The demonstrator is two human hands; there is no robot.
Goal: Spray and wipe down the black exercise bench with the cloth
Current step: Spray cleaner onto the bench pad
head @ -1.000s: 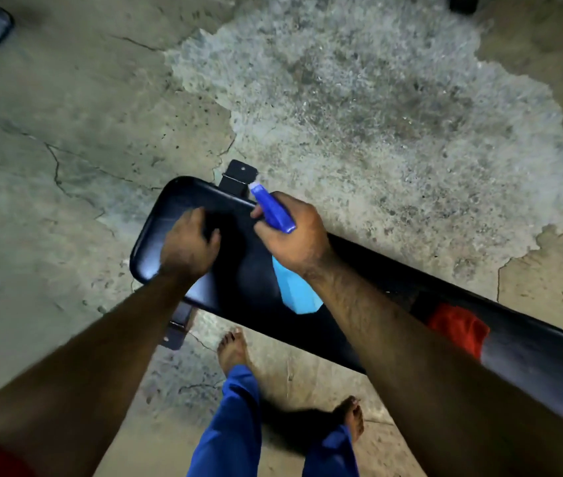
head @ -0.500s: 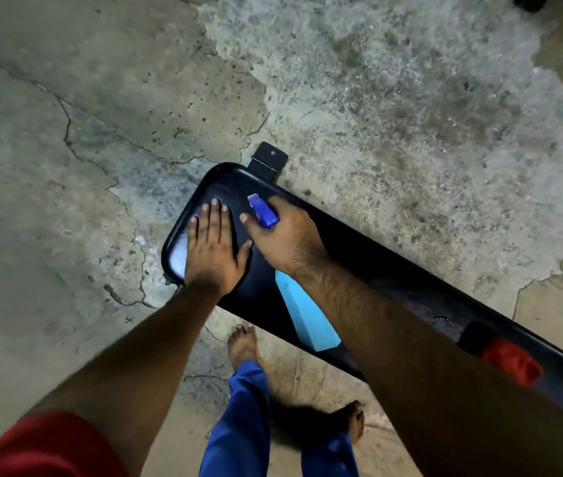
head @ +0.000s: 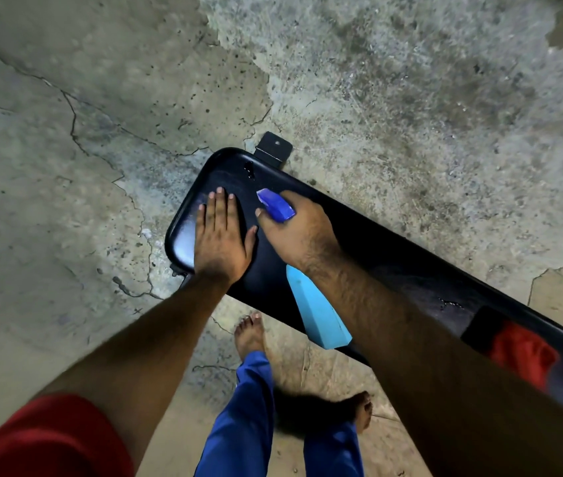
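The black exercise bench [head: 393,263] runs from the centre down to the right edge. My left hand [head: 219,242] lies flat on its rounded left end, fingers straight, and no cloth shows under it. Just to the right, my right hand [head: 300,232] grips a spray bottle [head: 317,318] over the pad. Its dark blue nozzle [head: 276,204] points toward the bench end, and its light blue body hangs below my wrist. A red cloth [head: 520,352] lies on the bench at the far right, partly behind my right forearm.
Cracked, patchy concrete floor surrounds the bench. A black metal bracket [head: 273,148] sticks out from under the bench's far end. My bare feet [head: 250,333] in blue trousers stand close against the near side of the bench.
My left hand went from curled to flat with straight fingers on the bench end. The right hand kept hold of the bottle, whose body now hangs lower along my forearm.
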